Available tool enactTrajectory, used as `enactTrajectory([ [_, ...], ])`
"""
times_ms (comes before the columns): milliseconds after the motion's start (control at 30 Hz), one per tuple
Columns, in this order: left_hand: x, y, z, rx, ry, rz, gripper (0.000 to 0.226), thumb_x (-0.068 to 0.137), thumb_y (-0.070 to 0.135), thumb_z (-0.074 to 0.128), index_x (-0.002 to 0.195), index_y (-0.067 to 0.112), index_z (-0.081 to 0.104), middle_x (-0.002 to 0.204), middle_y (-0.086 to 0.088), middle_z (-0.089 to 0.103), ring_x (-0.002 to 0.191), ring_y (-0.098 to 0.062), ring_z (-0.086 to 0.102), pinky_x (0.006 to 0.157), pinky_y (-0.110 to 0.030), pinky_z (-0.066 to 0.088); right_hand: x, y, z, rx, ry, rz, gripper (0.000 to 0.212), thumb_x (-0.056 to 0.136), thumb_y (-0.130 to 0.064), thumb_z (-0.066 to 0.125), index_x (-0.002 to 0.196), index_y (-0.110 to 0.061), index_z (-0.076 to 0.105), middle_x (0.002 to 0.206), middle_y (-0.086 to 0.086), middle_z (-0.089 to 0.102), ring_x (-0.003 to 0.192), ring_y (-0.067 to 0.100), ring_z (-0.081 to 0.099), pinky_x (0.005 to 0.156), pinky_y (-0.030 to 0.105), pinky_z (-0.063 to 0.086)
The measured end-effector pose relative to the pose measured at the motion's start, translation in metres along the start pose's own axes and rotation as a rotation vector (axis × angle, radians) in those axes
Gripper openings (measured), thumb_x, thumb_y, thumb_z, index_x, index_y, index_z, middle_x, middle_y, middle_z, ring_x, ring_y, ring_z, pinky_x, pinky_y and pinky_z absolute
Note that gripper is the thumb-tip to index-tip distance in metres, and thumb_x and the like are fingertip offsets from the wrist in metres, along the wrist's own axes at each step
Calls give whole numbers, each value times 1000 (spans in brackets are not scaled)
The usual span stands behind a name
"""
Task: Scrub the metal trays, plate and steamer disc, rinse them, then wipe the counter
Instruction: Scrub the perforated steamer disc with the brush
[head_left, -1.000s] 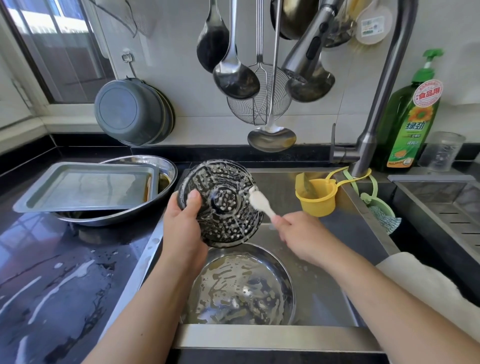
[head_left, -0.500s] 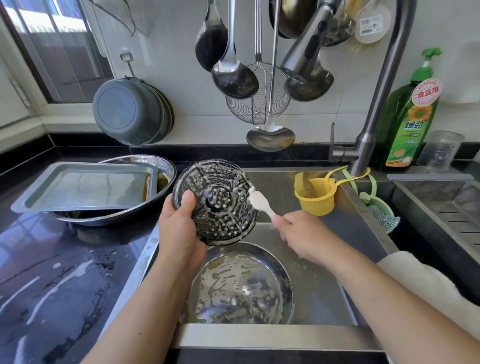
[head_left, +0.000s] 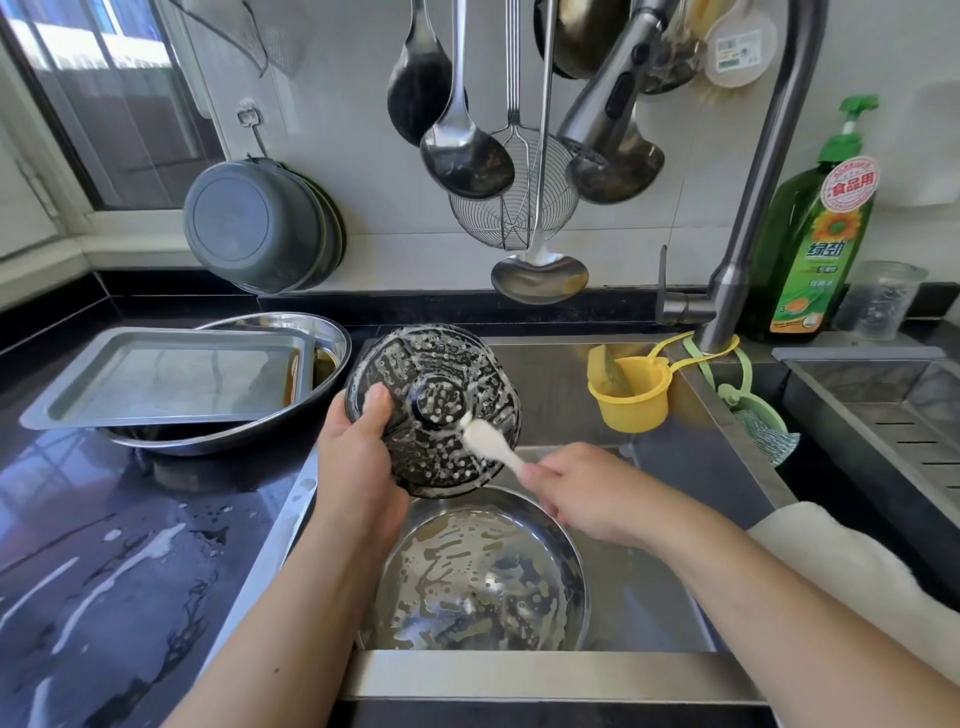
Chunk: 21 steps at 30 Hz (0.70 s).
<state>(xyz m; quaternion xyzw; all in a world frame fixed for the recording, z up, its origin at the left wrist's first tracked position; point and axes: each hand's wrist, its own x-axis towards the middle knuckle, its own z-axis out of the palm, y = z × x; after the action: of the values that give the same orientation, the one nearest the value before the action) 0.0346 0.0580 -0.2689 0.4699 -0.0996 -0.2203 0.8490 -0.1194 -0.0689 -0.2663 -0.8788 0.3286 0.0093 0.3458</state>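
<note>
Steamer disc (head_left: 434, 410), round, perforated and streaked with white suds, is being held tilted on edge above the sink (head_left: 675, 467), near the centre of the view. The left hand (head_left: 358, 467) is gripping the disc's rim at about 9 o'clock, thumb lying over its face. The right hand (head_left: 582, 493), at the disc's 4 o'clock, is grasping the handle of a white brush (head_left: 485, 441), whose foamy head is touching the disc just right of its raised centre hub. Directly beneath, at 6 o'clock from the disc, a round metal plate (head_left: 478, 577) is lying in the sink basin, filmed with soapy water. At 9 o'clock from the disc, on the dark counter (head_left: 104, 545), a rectangular metal tray (head_left: 171, 376) is resting across a wide metal basin (head_left: 332, 332). A yellow cup (head_left: 631, 397) is hanging inside the sink at 3 o'clock, beside the base of the tap (head_left: 727, 291). A green detergent bottle (head_left: 815, 244) is standing at 2 o'clock. Ladles (head_left: 462, 150) are hanging on the wall at 12 o'clock.
</note>
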Motion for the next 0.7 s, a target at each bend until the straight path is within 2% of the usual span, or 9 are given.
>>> enactTrajectory([
  [67,0,0,-1,6,-10,-4,21,109,11,48,125,11,62,118,-14,75,110,-31,73,95,-52,58,0,-4,5,-50,-48,-7,50,104,-53,42,70,-20,57,69,2,59,61,20,48,62,32,36],
  [167,-1,0,1,24,-42,-17,21,109,12,48,126,11,62,117,-14,76,111,-31,73,91,-50,60,4,-1,-5,18,114,24,50,106,-49,41,71,-17,58,68,4,58,64,23,51,63,35,39],
  [267,-4,-2,3,48,-71,-27,22,109,13,49,126,10,62,118,-14,75,111,-32,73,95,-55,58,6,4,-12,34,244,36,52,107,-48,38,73,-13,57,69,7,58,71,29,57,71,42,51],
  [333,-4,-2,3,63,-68,-13,21,109,13,49,125,11,63,118,-14,75,111,-32,73,97,-56,57,4,2,-9,44,187,26,51,106,-49,39,71,-15,57,70,7,60,68,27,56,68,40,49],
  [400,-2,-2,1,60,-41,10,19,109,12,49,121,11,64,117,-14,75,111,-32,72,99,-56,56,0,-3,-2,36,49,20,50,106,-50,41,71,-18,57,68,4,58,61,22,49,62,34,38],
  [500,0,-1,0,36,-8,24,19,109,11,49,120,11,65,119,-17,74,113,-35,71,101,-58,54,-1,-6,7,-28,-68,6,49,105,-52,42,71,-19,55,67,2,55,61,20,45,62,31,33],
  [567,0,-1,0,30,-10,19,20,109,11,49,120,11,65,118,-16,75,111,-33,72,99,-56,56,0,-5,3,-21,-18,20,50,105,-51,43,70,-19,56,66,1,55,61,20,46,62,32,34],
  [700,-1,-1,1,33,-31,6,19,109,12,49,120,11,64,114,-13,76,106,-30,74,88,-50,61,5,4,-11,54,192,53,50,105,-50,41,71,-16,57,65,3,55,63,25,51,64,34,38],
])
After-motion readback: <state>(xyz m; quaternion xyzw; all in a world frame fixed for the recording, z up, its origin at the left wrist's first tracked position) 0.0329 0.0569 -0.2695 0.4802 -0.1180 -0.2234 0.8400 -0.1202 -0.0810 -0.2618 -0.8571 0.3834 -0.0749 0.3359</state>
